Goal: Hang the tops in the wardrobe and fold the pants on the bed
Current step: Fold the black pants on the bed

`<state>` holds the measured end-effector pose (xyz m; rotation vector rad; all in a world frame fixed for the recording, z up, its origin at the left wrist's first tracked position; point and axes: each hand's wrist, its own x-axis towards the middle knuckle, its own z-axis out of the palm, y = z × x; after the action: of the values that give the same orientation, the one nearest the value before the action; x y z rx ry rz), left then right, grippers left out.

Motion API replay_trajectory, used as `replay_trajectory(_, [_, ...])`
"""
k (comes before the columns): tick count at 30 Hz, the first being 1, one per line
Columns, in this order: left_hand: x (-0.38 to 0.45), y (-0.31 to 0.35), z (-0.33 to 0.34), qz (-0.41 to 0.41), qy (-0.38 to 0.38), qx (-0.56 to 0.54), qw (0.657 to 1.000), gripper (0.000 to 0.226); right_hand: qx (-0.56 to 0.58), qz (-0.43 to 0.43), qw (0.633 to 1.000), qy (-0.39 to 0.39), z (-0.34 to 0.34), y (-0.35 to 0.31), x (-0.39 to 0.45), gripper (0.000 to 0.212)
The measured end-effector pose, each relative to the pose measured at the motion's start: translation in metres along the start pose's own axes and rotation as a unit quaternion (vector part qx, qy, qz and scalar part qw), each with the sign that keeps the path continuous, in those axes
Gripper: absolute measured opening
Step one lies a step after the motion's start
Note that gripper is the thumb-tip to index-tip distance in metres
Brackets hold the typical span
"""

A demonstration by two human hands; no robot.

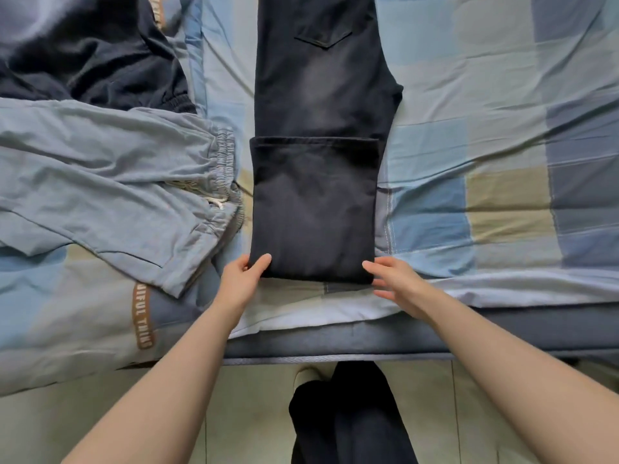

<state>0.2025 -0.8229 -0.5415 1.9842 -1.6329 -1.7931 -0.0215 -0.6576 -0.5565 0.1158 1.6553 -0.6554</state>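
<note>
**Hands at the folded end of dark jeans**

Both forearms reach over the bed's edge. Left hand [242,275] pinches the near left corner of the dark jeans [315,209], thumb on top. Right hand [395,283] lies open-fingered, touching the near right corner. Jeans lie on the checked bed [485,162], legs doubled over. Light blue pants [110,182] lie left; a dark garment [90,51] lies beyond them.

matt faded denim jeans [318,195], soft checked cotton sheet [485,145]

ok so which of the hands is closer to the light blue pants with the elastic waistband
Left. The left hand grips the folded black jeans at their near left corner, beside the light blue pants. The right hand is at the jeans' far corner.
</note>
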Motion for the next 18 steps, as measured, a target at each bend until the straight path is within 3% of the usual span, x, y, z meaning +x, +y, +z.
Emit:
replay_trajectory(2, [0.002,0.003,-0.008,0.022,-0.035,0.003,0.999,0.003,-0.022,-0.018,1.000,0.004,0.004,0.009,-0.005,0.024])
replay_trajectory(6, [0.003,0.006,-0.020,0.058,-0.091,0.004,0.994,0.016,-0.007,-0.059,0.998,-0.027,0.009,0.001,-0.010,0.014])
replay_trajectory(13, [-0.004,-0.004,-0.033,0.065,-0.145,0.055,0.986,0.017,-0.065,-0.086,0.991,-0.082,-0.011,0.004,-0.023,0.027])
replay_trajectory(15, [-0.005,-0.013,-0.034,0.032,-0.129,0.084,0.988,0.013,-0.095,-0.077,0.991,-0.048,-0.013,0.013,-0.021,0.038])
replay_trajectory(18, [-0.006,-0.029,-0.029,-0.021,-0.042,0.074,0.996,0.025,-0.080,-0.081,0.993,-0.015,-0.001,0.020,-0.017,0.028])
